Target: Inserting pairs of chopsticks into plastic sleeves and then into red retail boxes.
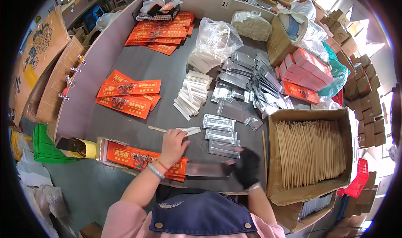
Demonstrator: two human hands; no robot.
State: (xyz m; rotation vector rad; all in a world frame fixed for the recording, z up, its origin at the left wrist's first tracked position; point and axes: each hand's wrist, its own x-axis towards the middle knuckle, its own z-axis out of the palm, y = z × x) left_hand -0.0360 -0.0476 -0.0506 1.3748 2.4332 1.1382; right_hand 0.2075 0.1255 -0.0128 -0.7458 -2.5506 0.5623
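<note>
Overlapping white packet (193, 131): left hand (173, 147), fingers apart; blurred right hand (245, 167), fingers cannot tell.

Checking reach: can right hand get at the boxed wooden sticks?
Likely yes: the cardboard box beside the right hand is open, the wooden sticks uncovered, though its left wall stands between.

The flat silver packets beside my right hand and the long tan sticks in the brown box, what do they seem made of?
Flat silver packets: glossy, probably foil or plastic film, given the bright reflections. Long tan sticks: matte, likely wood or bamboo, given their pale, plain look.
</note>
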